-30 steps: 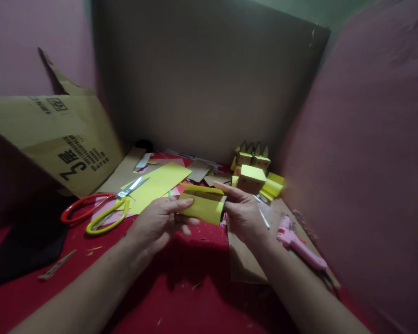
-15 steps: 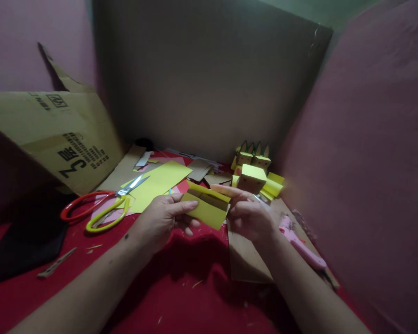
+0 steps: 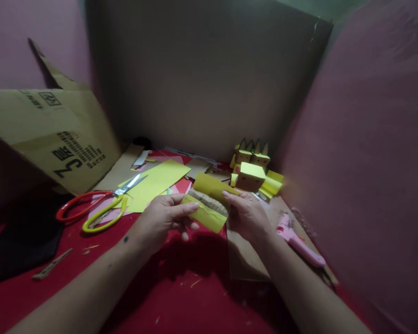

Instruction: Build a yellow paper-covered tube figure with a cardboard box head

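Note:
Both hands hold one folded yellow paper piece [image 3: 209, 204] just above the red surface. My left hand [image 3: 162, 218] pinches its left end between thumb and fingers. My right hand [image 3: 247, 213] grips its right end, with the thumb on the upper flap. The flap stands lifted, and a brown cardboard strip shows between the yellow layers.
Red-and-yellow scissors [image 3: 97, 206] lie left on a yellow sheet [image 3: 156, 183]. Small yellow paper boxes [image 3: 252, 169] stand behind the hands. A pink glue gun [image 3: 297, 241] lies right on a cardboard piece [image 3: 245, 260]. A printed carton [image 3: 48, 134] leans left; a cardboard wall [image 3: 202, 79] stands behind.
The upper yellow flap has been folded up and back, exposing the brown strip inside. My right thumb has shifted onto the flap; both hands stay in the same spot.

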`<state>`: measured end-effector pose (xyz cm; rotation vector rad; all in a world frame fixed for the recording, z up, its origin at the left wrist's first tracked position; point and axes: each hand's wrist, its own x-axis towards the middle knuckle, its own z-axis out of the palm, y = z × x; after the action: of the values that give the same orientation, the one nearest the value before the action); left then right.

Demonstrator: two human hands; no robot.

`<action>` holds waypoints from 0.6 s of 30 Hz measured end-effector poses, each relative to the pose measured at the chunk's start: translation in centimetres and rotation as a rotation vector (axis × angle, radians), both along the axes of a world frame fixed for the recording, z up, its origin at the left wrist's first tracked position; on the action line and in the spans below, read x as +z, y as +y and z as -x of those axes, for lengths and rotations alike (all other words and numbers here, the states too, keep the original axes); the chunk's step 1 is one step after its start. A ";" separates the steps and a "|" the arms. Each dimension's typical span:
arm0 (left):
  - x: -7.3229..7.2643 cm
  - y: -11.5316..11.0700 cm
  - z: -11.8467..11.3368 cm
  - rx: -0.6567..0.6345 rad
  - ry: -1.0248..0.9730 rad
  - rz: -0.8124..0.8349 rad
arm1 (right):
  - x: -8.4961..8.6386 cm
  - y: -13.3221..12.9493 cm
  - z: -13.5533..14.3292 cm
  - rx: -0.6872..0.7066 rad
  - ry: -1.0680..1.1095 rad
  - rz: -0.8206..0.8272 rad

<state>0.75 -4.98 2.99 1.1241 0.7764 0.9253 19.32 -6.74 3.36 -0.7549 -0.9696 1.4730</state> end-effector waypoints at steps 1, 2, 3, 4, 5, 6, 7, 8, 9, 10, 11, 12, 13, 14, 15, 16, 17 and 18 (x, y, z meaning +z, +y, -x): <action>0.0 0.0 0.0 -0.003 0.001 0.003 | 0.0 0.0 0.0 -0.001 0.009 0.001; 0.1 0.0 0.0 -0.004 -0.002 0.003 | 0.0 0.1 0.0 -0.008 0.020 0.006; 0.2 -0.1 0.0 -0.003 -0.006 0.003 | 0.0 0.2 -0.1 -0.020 0.032 0.013; 0.2 -0.1 0.0 0.003 -0.009 -0.001 | -0.1 0.2 -0.1 -0.037 0.043 0.020; 0.3 -0.2 0.0 0.009 -0.010 -0.005 | -0.2 0.3 -0.1 -0.053 0.050 0.026; 0.3 -0.2 0.0 0.019 -0.006 -0.008 | -0.3 0.4 -0.1 -0.065 0.053 0.030; 0.4 -0.2 0.0 0.029 0.003 -0.010 | -0.4 0.5 -0.2 -0.067 0.052 0.036; 0.4 -0.3 -0.1 0.039 0.014 -0.011 | -0.5 0.6 -0.2 -0.060 0.049 0.044; 0.5 -0.3 -0.1 0.046 0.026 -0.008 | -0.5 0.6 -0.2 -0.046 0.044 0.049; 0.5 -0.3 -0.1 0.054 0.035 -0.004 | -0.5 0.6 -0.2 -0.031 0.038 0.050; 0.6 -0.3 -0.1 0.059 0.042 0.002 | -0.6 0.6 -0.2 -0.019 0.033 0.049; 0.6 -0.3 0.0 0.065 0.046 0.008 | -0.6 0.6 -0.2 -0.009 0.028 0.046; 0.7 -0.3 0.0 0.071 0.051 0.013 | -0.6 0.6 -0.1 0.001 0.024 0.042; 0.7 -0.3 -0.1 0.078 0.058 0.020 | -0.5 0.6 -0.1 0.007 0.021 0.037; 0.8 -0.3 -0.1 0.086 0.066 0.028 | -0.5 0.5 -0.1 0.014 0.018 0.032; 0.9 -0.3 -0.1 0.093 0.073 0.037 | -0.5 0.5 0.0 0.024 0.011 0.025; 0.9 -0.3 -0.2 0.100 0.080 0.048 | -0.5 0.4 0.0 0.039 -0.003 0.017; 1.0 -0.3 -0.3 0.106 0.089 0.059 | -0.5 0.3 -0.1 0.054 -0.024 0.007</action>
<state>1.01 -5.32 4.00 1.0863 0.9378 0.9397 19.38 -6.43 2.90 -0.7581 -1.0104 1.5172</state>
